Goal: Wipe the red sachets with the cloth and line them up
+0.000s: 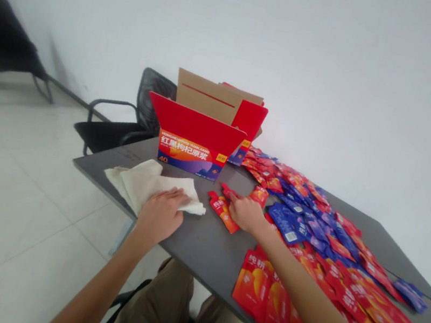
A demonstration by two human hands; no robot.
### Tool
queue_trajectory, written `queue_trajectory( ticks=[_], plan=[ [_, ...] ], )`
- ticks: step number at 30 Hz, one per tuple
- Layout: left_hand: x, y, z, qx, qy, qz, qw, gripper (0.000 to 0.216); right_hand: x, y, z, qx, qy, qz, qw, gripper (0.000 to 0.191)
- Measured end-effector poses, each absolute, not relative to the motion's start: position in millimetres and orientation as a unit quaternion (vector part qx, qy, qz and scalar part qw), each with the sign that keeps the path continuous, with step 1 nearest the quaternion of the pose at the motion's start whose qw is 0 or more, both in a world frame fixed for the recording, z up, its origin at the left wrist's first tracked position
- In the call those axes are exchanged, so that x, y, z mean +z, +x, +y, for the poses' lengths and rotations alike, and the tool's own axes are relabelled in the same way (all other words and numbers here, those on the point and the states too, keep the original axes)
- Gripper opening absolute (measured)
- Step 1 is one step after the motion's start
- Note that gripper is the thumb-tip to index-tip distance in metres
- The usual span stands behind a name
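My left hand [161, 214] rests on a cream-coloured cloth [142, 180] near the table's front edge, its fingers bent down over the folds. To the right, my right hand [246, 213] is closed at a red-and-orange drink pouch [221, 209], with the fingertips by its upper end. The palm side and part of that pouch are hidden by the hand. Just behind the hand lies another red pouch [259, 194]. Beyond the cloth stands a red-and-purple cardboard box [189, 156] with its flaps up.
A second box [241, 152] stands behind the first. Blue pouches [291, 222] and red pouches [260, 291] cover much of the grey table [200, 255] on the right, some under my right forearm. A black chair [122, 130] stands at the left end, against the white wall.
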State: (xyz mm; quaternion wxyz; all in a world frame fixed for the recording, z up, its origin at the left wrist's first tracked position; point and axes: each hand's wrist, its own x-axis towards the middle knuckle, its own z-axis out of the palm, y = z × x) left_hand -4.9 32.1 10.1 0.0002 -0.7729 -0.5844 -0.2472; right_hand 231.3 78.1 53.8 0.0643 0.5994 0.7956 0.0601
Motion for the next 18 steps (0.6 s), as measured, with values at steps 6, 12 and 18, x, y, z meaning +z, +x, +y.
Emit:
queue_trajectory(
  ticks=[6, 12, 18],
  plan=[
    [11.1, -4.4, 31.4, -0.245, -0.773, -0.585, -0.002, 0.05, 56.3, 241.9, 73.2, 0.081, 0.61, 0.784, 0.087, 0.045],
    [10.3, -4.0, 31.2, -0.243, -0.774, -0.584, 0.005, 0.05, 56.5, 249.6, 54.8, 0.079, 0.609, 0.785, 0.082, 0.046],
    [11.6, -4.0, 31.7, -0.237, -0.773, -0.588, 0.005, 0.051, 63.7, 247.7, 41.7, 0.063, 0.602, 0.795, -0.031, 0.042]
  ],
)
